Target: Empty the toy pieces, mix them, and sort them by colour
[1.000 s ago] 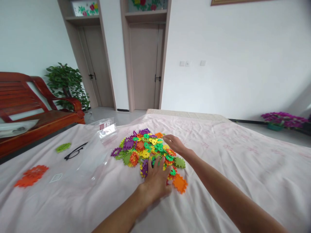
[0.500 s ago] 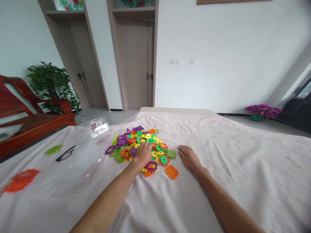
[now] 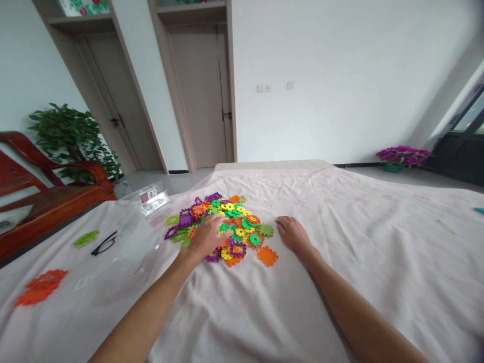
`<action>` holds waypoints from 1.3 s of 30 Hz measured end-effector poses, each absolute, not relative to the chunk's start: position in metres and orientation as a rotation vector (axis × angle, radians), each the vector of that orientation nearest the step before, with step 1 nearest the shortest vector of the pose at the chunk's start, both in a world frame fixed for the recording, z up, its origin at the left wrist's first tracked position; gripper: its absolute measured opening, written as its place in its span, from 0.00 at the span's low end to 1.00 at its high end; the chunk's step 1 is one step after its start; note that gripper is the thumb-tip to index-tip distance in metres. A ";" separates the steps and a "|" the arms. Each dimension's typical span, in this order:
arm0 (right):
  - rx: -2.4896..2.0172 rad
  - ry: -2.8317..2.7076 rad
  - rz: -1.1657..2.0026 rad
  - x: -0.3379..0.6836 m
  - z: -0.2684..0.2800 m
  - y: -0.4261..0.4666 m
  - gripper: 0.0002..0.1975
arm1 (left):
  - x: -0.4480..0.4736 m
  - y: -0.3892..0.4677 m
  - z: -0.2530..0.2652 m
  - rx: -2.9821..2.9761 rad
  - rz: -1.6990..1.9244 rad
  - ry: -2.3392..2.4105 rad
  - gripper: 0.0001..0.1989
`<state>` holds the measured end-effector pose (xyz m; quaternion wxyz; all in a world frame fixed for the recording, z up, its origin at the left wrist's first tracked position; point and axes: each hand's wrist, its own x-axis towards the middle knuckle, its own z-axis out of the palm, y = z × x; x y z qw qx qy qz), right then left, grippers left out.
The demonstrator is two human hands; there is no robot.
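Note:
A heap of colourful plastic building pieces (image 3: 241, 232), flower discs and notched squares in purple, green, yellow and orange, lies on the cloth. My left hand (image 3: 207, 234) is over the left-middle of the heap, thumb and fingers apart, covering some pieces. I see nothing held in it. To the right of the heap, my right hand (image 3: 291, 232) rests flat on the cloth with its fingers stretched out. Between that hand and the heap are a green notched square (image 3: 266, 230) and, nearer me, an orange notched square (image 3: 268, 256).
A pale cloth (image 3: 363, 242) covers the surface. On the left lie orange pieces (image 3: 42, 287), a light green piece (image 3: 86, 238), black-framed glasses (image 3: 104, 244) and a clear plastic bag (image 3: 132, 252). A wooden bench (image 3: 75, 190) stands beyond the left edge.
My left hand has moved left across the heap, with its thumb and fingers now spread, uncovering discs in the middle. My right hand stays on the cloth. The view has tilted slightly.

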<state>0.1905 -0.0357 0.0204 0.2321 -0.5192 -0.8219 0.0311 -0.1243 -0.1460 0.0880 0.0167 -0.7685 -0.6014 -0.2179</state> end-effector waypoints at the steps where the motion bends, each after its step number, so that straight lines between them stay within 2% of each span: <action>1: -1.433 -2.253 0.093 0.190 0.021 -0.036 0.15 | -0.118 -0.153 0.083 -2.487 -0.586 -1.862 0.30; 3: -1.452 -2.239 0.107 0.190 0.021 -0.036 0.15 | -0.108 -0.163 0.073 -2.591 -0.331 -1.922 0.46; 5: -1.469 -2.225 0.114 0.190 0.021 -0.037 0.15 | -0.103 -0.166 0.064 -2.595 -0.131 -1.987 0.50; 16: -1.480 -2.196 0.085 0.190 0.022 -0.034 0.14 | -0.090 -0.152 0.073 -2.392 -0.116 -1.846 0.16; 21: -1.455 -2.197 0.093 0.192 0.021 -0.031 0.14 | -0.103 -0.140 0.074 -2.301 -0.158 -2.005 0.16; 26: -1.444 -2.185 0.101 0.194 0.017 -0.028 0.14 | -0.122 -0.117 0.088 -2.055 -0.421 -2.175 0.17; 32: -1.431 -2.179 0.120 0.196 0.016 -0.028 0.13 | -0.140 -0.101 0.105 -1.820 -0.599 -2.112 0.28; 37: -1.422 -2.173 0.132 0.197 0.016 -0.029 0.13 | -0.110 -0.121 0.090 -2.214 -0.634 -1.902 0.18; 39: -1.422 -2.168 0.138 0.197 0.015 -0.029 0.13 | -0.093 -0.129 0.077 -2.406 -0.454 -1.938 0.21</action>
